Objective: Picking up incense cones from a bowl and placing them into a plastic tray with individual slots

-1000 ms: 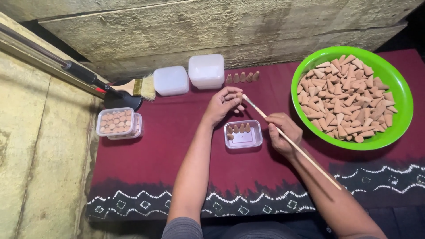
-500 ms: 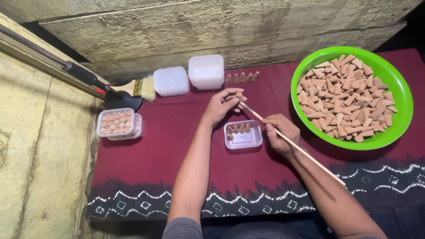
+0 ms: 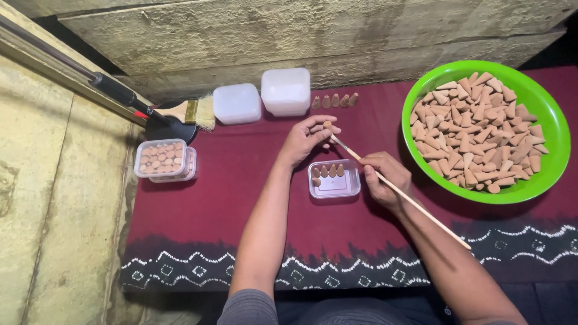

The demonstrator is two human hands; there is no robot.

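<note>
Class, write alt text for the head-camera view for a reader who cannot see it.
A left hand holds a small brown cone while the right hand touches a thin brush to it, above a small clear box. A green bowl of cones sits right.

The thin brush (image 3: 397, 191) has tilted lower — its tip now meets the small cone (image 3: 327, 125) pinched in the left hand (image 3: 304, 139).

Left hand (image 3: 304, 139) pinches one tan cone (image 3: 327, 125) at fingertips. Right hand (image 3: 385, 179) grips thin brush stick (image 3: 402, 194), tip touching cone. Small clear box (image 3: 335, 179) below holds a few cones. Green bowl (image 3: 545, 102) full, right.
</note>
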